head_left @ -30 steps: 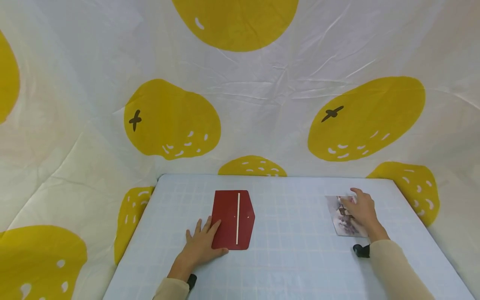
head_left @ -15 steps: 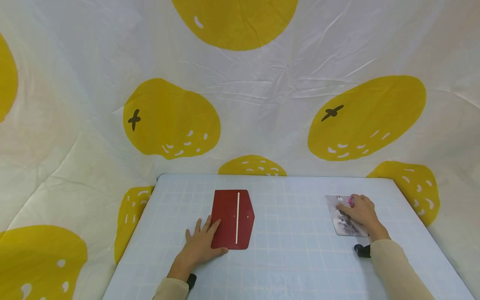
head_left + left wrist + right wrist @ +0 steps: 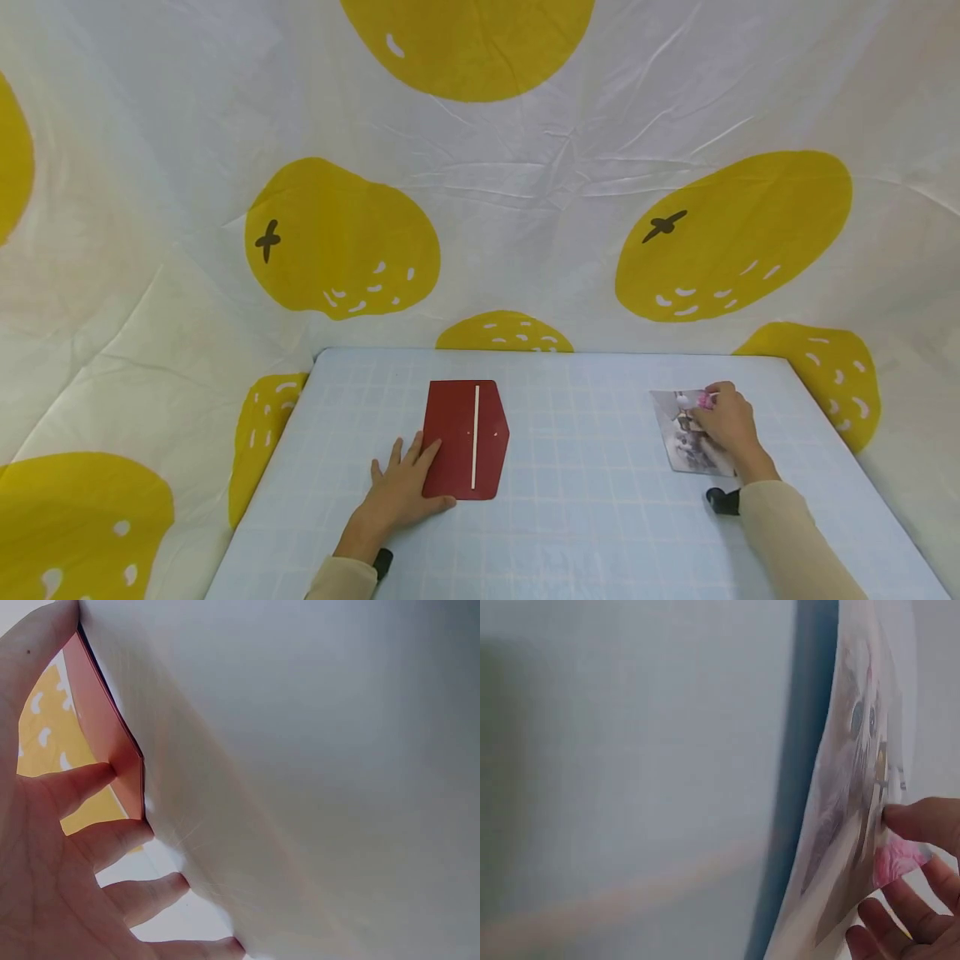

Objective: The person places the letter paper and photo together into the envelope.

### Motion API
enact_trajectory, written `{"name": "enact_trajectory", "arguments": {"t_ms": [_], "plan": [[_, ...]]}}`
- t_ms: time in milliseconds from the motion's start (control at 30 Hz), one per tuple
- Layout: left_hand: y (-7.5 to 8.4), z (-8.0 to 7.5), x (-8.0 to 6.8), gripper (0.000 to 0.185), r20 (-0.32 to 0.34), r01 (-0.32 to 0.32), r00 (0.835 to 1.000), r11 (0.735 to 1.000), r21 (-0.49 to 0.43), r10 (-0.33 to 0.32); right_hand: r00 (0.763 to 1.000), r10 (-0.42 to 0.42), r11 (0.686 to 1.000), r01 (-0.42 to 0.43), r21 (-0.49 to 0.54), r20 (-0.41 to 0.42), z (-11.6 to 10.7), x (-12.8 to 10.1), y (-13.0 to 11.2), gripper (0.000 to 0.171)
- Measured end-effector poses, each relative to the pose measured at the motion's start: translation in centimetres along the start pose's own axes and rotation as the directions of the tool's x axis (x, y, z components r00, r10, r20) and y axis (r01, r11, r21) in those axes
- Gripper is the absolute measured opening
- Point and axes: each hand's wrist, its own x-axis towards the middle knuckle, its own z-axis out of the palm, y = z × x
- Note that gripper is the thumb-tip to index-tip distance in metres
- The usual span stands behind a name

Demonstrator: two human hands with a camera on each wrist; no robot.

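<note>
A red envelope with a pointed flap and a white strip lies on the left half of the table. My left hand rests at its left and lower edge with fingers spread; index fingertip and thumb touch it, as the left wrist view shows on the red sheet. On the right lies a printed picture card. My right hand pinches its upper right corner. In the right wrist view the thumb presses the card's printed face while fingers go behind the pink corner.
A pale checked cloth covers the table. Behind it hangs a white curtain with large yellow fruit prints. Black wrist straps show at both cuffs.
My right hand's raised index finger has come down, and thumb and fingers have closed on the card's upper right corner. My left hand and the envelope have stayed in place.
</note>
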Motion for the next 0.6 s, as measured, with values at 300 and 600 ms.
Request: {"name": "enact_trajectory", "arguments": {"t_ms": [300, 600], "plan": [[-0.09, 0.26, 0.22, 0.1, 0.004, 0.014, 1.0, 1.0, -0.004, -0.014, 0.998, 0.06, 0.997, -0.059, 0.054, -0.021, -0.09, -0.24, -0.14, 0.038], [-0.04, 0.15, 0.21, 0.1, 0.005, 0.014, 1.0, 1.0, -0.011, -0.014, 0.999, 0.048, 0.992, -0.046, 0.12, -0.016, -0.62, -0.26, 0.59, 0.045]]}}
